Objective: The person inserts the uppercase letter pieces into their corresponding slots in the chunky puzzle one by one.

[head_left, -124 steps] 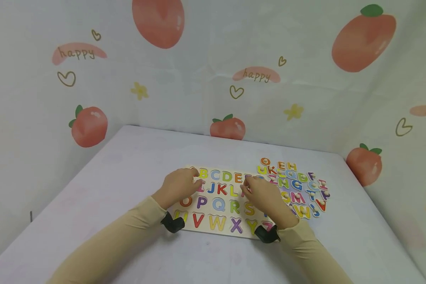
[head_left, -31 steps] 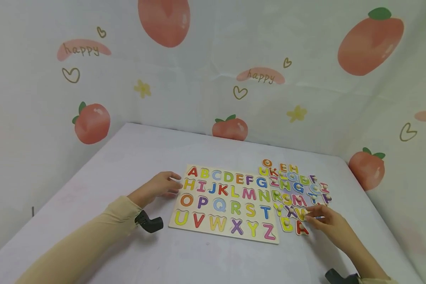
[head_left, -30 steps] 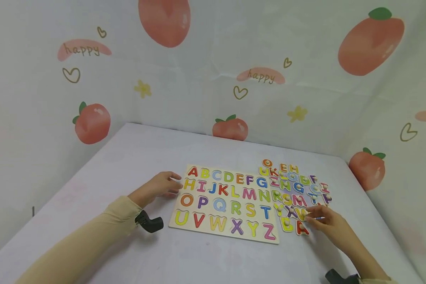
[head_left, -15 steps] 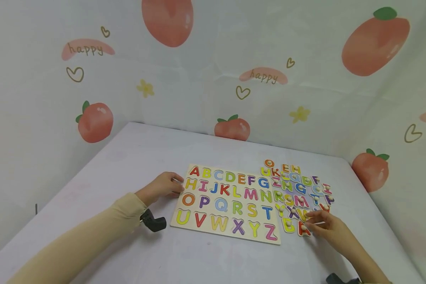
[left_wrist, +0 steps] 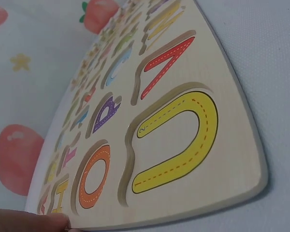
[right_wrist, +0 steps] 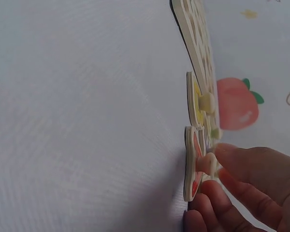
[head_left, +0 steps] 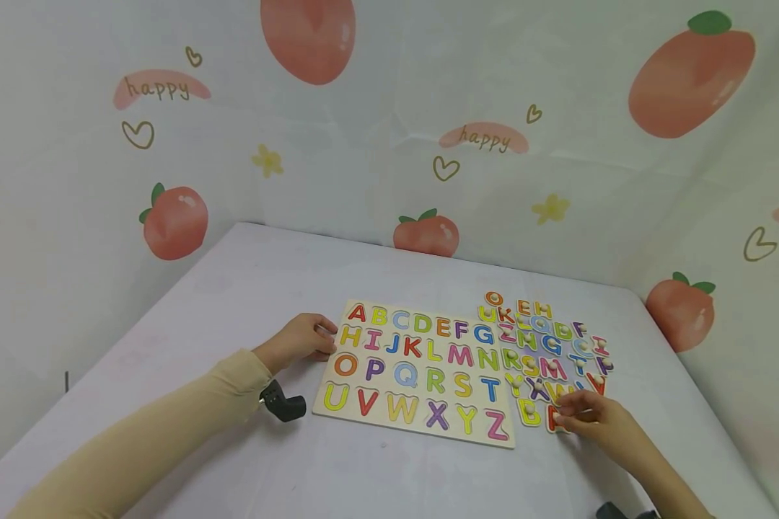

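Observation:
A wooden alphabet board (head_left: pixel 383 418) lies flat, its letter recesses unfilled. My left hand (head_left: pixel 301 337) is at its left edge; in the left wrist view the thumb (left_wrist: pixel 31 220) touches the rim near the H. Knobbed letter pieces lie to the right of the board. My right hand (head_left: pixel 600 422) is over the red A piece (head_left: pixel 554 419), which is flat on the table and partly covered by the fingers. In the right wrist view, thumb and index finger are on either side of its wooden knob (right_wrist: pixel 207 164), with a gap between them.
A yellow B piece (head_left: pixel 529 413) lies just left of the A. Behind are several closely packed pieces, including a W (head_left: pixel 557 391), an X (head_left: pixel 537 390) and a pink M (head_left: pixel 552 369). A patterned cloth (head_left: pixel 363 144) hangs behind the white table (head_left: pixel 279 267).
Both hands were over the board earlier; the left moved to its left edge, the right to the letter pieces. Lately the right hand shifted slightly from beside the W down to the A's knob.

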Motion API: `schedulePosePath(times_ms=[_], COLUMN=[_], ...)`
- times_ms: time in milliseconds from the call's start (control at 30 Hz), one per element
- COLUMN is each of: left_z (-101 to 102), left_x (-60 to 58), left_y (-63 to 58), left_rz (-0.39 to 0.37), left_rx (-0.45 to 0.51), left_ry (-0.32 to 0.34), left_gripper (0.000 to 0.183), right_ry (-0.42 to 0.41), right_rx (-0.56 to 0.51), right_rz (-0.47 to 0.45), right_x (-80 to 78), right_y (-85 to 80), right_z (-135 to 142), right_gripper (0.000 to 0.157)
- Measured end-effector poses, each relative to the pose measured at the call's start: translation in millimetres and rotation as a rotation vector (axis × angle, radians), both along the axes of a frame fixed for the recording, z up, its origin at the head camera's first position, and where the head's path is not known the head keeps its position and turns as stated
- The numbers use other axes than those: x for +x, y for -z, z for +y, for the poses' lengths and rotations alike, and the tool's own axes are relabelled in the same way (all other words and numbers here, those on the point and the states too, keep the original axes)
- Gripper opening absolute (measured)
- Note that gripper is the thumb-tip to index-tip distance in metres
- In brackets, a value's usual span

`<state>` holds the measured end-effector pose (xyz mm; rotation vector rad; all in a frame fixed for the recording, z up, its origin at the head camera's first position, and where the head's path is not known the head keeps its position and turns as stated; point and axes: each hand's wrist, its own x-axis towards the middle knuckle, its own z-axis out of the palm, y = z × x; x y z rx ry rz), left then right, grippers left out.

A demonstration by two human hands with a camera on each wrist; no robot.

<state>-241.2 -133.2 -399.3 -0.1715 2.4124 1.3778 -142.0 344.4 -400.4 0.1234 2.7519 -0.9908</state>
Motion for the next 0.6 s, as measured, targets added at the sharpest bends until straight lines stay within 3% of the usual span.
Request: schedulePosePath(times_ms=[600], left_z=[-1.5], left_x=[-1.9], left_y=[-0.5], left_rz=[-0.014], left_rx=[0.012], left_ry=[-0.015], left_gripper=[0.038], right_ry=[-0.009], right_rx=[0.063], right_rz=[-0.009], right_x=[-3.5], right_y=[-0.7], right_z=[-9.6], right_gripper=[0.03])
